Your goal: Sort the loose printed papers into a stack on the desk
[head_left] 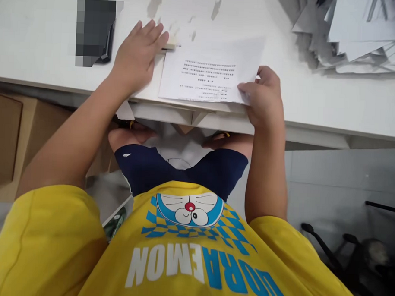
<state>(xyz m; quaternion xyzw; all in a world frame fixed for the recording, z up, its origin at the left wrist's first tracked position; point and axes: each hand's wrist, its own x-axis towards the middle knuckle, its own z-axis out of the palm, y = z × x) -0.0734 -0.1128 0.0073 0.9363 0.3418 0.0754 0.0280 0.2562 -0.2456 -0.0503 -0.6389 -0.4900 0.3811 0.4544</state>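
Observation:
A white printed sheet [212, 90] lies over the front part of the white table, with several lines of dark text on its lower half. At the sheet's right edge, my right hand [267, 96] is closed on the paper, thumb on top and fingers underneath. To the left of the sheet, my left hand [137, 57] rests with its fingers stretched out and slightly apart. A small cream-coloured piece [169, 46] pokes out beside its fingers, near the sheet's upper left corner; its kind is unclear.
A loose stack of papers [359, 45] covers the table's [322, 105] far right. At the left stands a dark object [107, 45], partly blurred out. Cardboard boxes [32, 138] sit below the table's left side. My legs are under the front edge.

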